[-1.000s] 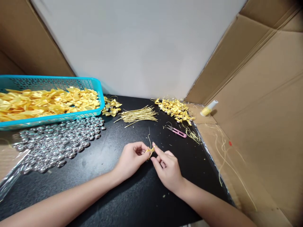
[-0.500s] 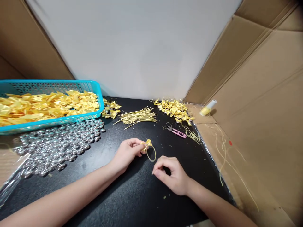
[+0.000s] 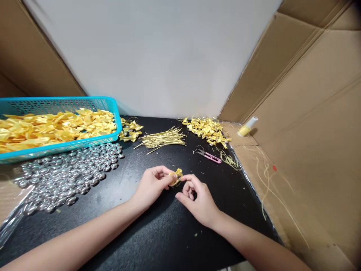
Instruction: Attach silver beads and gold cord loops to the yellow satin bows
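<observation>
Between the thumb and fingers of my left hand (image 3: 153,184) is a small yellow ribbon bow (image 3: 178,173), held above the black tabletop (image 3: 135,233). A gold cord hangs on the bow, partly hidden by fingers. My right hand (image 3: 199,199) is just right of it, thumb and index finger apart. Its index fingertip reaches the bow's right side; whether it touches the bow or cord I cannot tell. Beyond the hands lie a bundle of gold cords (image 3: 163,139) and a pair of pink thread snips (image 3: 209,156).
A turquoise basket (image 3: 113,113) of yellow bows stands at the left, with many silver beads (image 3: 73,173) before it. Finished-looking bows (image 3: 207,130) are piled at the back right, beside cord scraps (image 3: 229,161). A thread spool (image 3: 248,127) stands on cardboard at the right.
My right hand has moved up and left to the bow, and its index finger has extended from the curled grip. The cord loop that hung below the bow is now mostly out of sight.
</observation>
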Demonstrator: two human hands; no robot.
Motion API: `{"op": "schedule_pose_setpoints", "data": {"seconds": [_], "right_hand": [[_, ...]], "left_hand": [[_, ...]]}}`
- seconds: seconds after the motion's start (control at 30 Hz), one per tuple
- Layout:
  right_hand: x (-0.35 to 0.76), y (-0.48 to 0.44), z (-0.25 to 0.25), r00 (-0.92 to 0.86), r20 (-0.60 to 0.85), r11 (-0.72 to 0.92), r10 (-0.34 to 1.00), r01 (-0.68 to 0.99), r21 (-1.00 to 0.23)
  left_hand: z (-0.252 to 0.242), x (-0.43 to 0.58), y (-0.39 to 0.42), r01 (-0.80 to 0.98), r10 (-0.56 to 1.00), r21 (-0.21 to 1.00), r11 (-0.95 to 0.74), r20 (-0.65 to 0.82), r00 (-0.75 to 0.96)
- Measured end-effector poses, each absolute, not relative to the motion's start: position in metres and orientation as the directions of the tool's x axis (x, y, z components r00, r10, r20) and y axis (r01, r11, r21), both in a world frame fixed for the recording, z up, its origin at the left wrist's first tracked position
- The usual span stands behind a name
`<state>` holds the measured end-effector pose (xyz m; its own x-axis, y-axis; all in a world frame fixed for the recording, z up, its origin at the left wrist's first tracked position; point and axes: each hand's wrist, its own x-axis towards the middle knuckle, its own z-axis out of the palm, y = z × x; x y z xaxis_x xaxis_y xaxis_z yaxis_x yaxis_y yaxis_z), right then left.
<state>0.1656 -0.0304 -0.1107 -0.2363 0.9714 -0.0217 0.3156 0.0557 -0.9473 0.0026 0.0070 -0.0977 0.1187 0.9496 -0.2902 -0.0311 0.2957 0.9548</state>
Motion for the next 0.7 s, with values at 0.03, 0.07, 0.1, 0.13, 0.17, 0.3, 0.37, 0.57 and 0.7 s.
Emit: {"op": "schedule_pose_setpoints", "data": {"seconds": [0.03,0.07,0.1,0.13,0.17,0.3,0.37,0.57,0.7], "right_hand": [[0.164,-0.03,-0.112,-0.214,-0.038,0.028,0.976,0.299,-0.954],[0.163,-0.029,-0.112,-0.195,-0.046,0.012,0.98,0.286,-0.958],[0.162,-0.029,-0.113,-0.183,-0.048,0.004,0.982,0.274,-0.962],[0.161,-0.028,-0.113,-0.175,-0.047,0.0,0.983,0.26,-0.966],[0.161,-0.028,-0.114,-0.171,-0.044,-0.001,0.984,0.242,-0.97],[0.162,-0.027,-0.116,-0.152,-0.041,-0.017,0.987,0.154,-0.988],[0.162,-0.025,-0.116,-0.172,-0.053,-0.034,0.984,0.113,-0.993],[0.169,-0.027,-0.106,-0.363,-0.021,0.043,0.931,0.168,-0.985],[0.179,-0.029,-0.098,-0.576,-0.007,0.136,0.817,0.205,-0.969]], "left_hand": [[-0.098,0.003,0.005,-0.016,0.954,0.961,0.276,-0.272,0.129],[-0.098,0.004,0.003,0.003,0.958,0.968,0.251,-0.249,0.143],[-0.098,0.004,0.001,0.026,0.962,0.975,0.222,-0.223,0.16],[-0.099,0.004,0.0,0.052,0.964,0.98,0.192,-0.198,0.178],[-0.099,0.003,-0.002,0.081,0.965,0.983,0.164,-0.177,0.194],[-0.098,0.002,-0.006,0.198,0.965,0.978,0.065,-0.113,0.237],[-0.095,0.003,-0.007,0.228,0.964,0.973,0.039,-0.097,0.249],[-0.091,0.001,0.004,0.052,0.955,0.977,0.207,-0.213,0.208],[-0.097,-0.007,0.021,-0.12,0.941,0.934,0.337,-0.329,0.082]]}}
